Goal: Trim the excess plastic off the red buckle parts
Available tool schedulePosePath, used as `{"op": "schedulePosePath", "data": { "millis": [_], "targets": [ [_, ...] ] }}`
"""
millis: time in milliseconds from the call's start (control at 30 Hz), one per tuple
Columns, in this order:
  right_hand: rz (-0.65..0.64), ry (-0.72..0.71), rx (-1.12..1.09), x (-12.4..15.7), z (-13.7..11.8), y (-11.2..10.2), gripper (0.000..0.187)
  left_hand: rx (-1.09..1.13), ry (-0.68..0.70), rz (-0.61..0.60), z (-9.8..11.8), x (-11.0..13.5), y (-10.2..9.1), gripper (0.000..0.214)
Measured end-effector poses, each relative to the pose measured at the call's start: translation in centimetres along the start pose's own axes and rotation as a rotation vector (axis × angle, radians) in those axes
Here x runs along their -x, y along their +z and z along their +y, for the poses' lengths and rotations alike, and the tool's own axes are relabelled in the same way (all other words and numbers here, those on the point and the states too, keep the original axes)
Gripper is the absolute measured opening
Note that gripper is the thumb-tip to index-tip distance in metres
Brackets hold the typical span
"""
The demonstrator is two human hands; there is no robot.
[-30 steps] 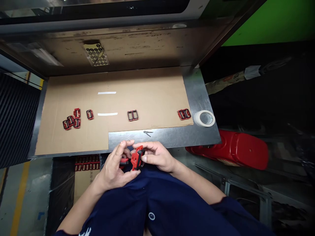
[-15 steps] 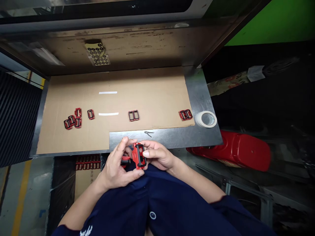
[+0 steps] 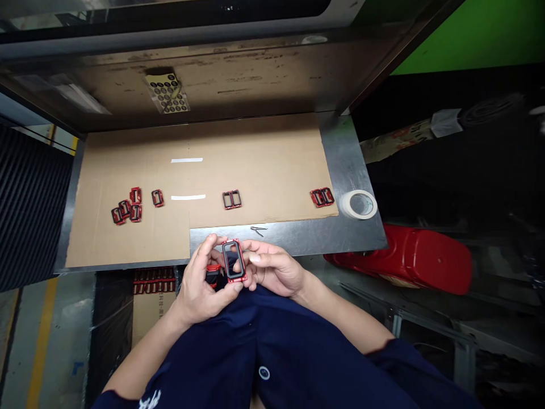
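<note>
Between my hands is a rectangular red-and-black plastic frame (image 3: pixel 234 261), standing nearly on edge with its opening facing me. My left hand (image 3: pixel 201 279) grips its lower left side, and a small red-and-black part (image 3: pixel 213 275) sits against those fingers. My right hand (image 3: pixel 271 267) presses its fingertips against the frame's right side. On the cardboard sheet (image 3: pixel 255 153) lie several similar frames in separate groups: a cluster (image 3: pixel 126 207) at the left, a single one (image 3: pixel 157 197), a pair (image 3: pixel 231 199) and another pair (image 3: pixel 322 196).
A steel-topped bench edge (image 3: pixel 298 241) runs just beyond my hands, with small tweezers (image 3: pixel 258 230) and a masking tape roll (image 3: pixel 360 204) on it. A red plastic container (image 3: pixel 409 261) lies at the right. Stacked red parts (image 3: pixel 153 281) stand in a box below the bench.
The frame has turned in my hands, now showing its open face rather than its red side. Both hands have rolled with it, and the items on the bench have not moved.
</note>
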State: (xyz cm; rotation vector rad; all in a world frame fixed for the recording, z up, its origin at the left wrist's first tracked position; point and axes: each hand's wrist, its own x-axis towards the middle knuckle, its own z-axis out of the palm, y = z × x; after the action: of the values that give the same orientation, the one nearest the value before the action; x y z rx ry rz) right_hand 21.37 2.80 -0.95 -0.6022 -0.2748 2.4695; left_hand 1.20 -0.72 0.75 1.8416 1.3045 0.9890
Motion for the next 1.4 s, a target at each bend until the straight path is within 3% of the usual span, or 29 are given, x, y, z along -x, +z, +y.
{"op": "schedulePosePath", "data": {
  "millis": [100, 267, 433, 533, 667, 733, 800, 867, 933, 1000, 1100, 1167, 1400],
  "targets": [
    [0.010, 0.021, 0.012, 0.0, 0.1, 0.1, 0.044, 0.001, -0.005, 0.008, -0.2, 0.1, 0.0, 0.088],
    [0.115, -0.048, 0.135, -0.1, 0.2, 0.5, 0.034, -0.055, 0.031, -0.030, -0.1, -0.1, 0.1, 0.086],
    [0.139, -0.112, 0.319, 0.2, -0.1, 1.1, 0.036, -0.028, -0.002, -0.074, -0.2, 0.0, 0.1, 0.083],
    [0.159, -0.225, 0.629, 0.8, -0.6, 1.6, 0.030, 0.153, -0.141, -0.175, -1.0, 0.3, -0.2, 0.080],
    [0.078, -0.542, 1.356, 1.8, -1.6, 2.2, 0.020, 0.637, -0.349, -0.348, -2.3, 0.4, -0.5, 0.074],
    [0.010, -0.655, 1.598, 2.0, -2.0, 2.2, 0.023, 0.728, -0.389, -0.341, -2.6, 0.3, -0.5, 0.069],
    [0.001, -0.728, 1.676, 2.1, -2.3, 2.2, 0.023, 0.710, -0.369, -0.289, -2.5, 0.3, -0.4, 0.067],
    [0.072, -0.760, 1.624, 2.2, -2.3, 2.1, 0.021, 0.669, -0.316, -0.227, -2.3, 0.4, -0.3, 0.073],
    [0.208, -0.702, 1.458, 2.2, -2.2, 2.1, 0.020, 0.604, -0.253, -0.166, -2.1, 0.6, -0.3, 0.083],
    [0.286, -0.539, 1.198, 2.2, -1.8, 2.1, 0.020, 0.491, -0.168, -0.128, -2.2, 0.8, -0.3, 0.089],
    [0.249, -0.302, 0.867, 1.9, -1.1, 1.8, 0.026, 0.337, -0.040, -0.106, -2.3, 0.9, -0.4, 0.086],
    [0.222, -0.236, 0.793, 1.6, -0.8, 1.6, 0.027, 0.307, 0.001, -0.093, -2.3, 0.9, -0.4, 0.083],
    [0.264, -0.221, 0.756, 1.3, -1.0, 1.6, 0.029, 0.247, 0.049, -0.070, -1.8, 0.7, -0.1, 0.081]
  ]
}}
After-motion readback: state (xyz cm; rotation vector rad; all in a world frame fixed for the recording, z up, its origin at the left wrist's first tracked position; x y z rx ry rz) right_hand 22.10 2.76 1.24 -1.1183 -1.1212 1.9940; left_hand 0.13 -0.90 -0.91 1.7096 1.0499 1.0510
